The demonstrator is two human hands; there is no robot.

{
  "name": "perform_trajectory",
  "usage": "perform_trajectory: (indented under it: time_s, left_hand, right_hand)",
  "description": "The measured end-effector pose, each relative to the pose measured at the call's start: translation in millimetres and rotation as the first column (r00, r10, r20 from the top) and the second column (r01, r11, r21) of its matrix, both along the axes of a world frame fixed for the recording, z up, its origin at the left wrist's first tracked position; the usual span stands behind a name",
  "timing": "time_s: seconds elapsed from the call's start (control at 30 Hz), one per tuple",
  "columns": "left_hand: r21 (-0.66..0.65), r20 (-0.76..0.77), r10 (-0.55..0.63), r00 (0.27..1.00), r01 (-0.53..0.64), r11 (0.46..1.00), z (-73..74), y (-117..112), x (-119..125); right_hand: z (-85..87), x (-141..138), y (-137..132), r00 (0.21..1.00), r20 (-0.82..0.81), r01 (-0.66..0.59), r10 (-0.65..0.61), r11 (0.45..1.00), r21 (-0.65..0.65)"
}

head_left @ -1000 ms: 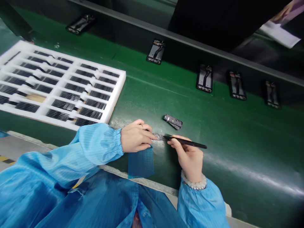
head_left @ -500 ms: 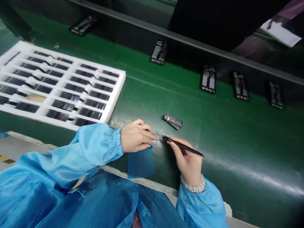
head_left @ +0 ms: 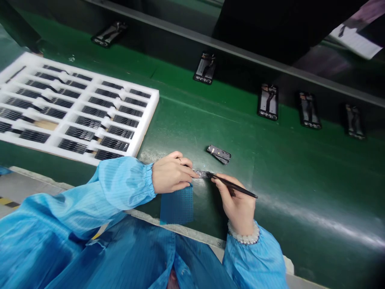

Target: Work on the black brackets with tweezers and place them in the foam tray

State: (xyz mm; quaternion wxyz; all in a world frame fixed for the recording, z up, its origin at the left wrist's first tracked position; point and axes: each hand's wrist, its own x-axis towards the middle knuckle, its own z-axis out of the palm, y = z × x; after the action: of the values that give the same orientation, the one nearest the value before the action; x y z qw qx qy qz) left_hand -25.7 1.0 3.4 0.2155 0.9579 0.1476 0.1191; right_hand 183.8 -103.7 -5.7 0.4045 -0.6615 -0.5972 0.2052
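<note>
My left hand [head_left: 174, 172], with a ring on one finger, holds down the left end of a small grey circuit board [head_left: 201, 174] on the green surface. Its fingers hide part of the board. In my right hand [head_left: 239, 204] is a pair of black tweezers [head_left: 234, 185], gripped like a pen. The tips meet the board's right end; whether they pinch anything is too small to tell. Just beyond lies a little stack of dark phone parts [head_left: 219, 154]. A blue sheet with rows of dots [head_left: 177, 205] lies below my left hand.
A white foam tray [head_left: 155, 100] full of slotted black parts stands at the left. Along the far strip lie several open phone bodies, among them one at the middle [head_left: 205, 68] and one farther right [head_left: 268, 102]. A dark rail [head_left: 240, 50] runs behind them.
The phone bodies on the far strip have shifted a little to the right. My hands, the tweezers and the circuit board have hardly moved.
</note>
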Motion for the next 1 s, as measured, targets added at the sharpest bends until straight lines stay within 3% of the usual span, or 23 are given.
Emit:
perform_trajectory:
  time_s: [0.23,1.0]
  left_hand:
    - [0.018,0.034,0.003,0.999,-0.003,1.000,0.3,0.1,0.0]
    - [0.017,0.046,-0.001,0.999,0.001,1.000,0.4,0.7,0.0]
  right_hand:
    - [-1.2,-0.3,-0.8,0.998,-0.058,0.024,-0.026,0.999,-0.031]
    - [-1.9,-1.4,-0.5,1.000,-0.018,-0.003,0.003,1.000,0.013]
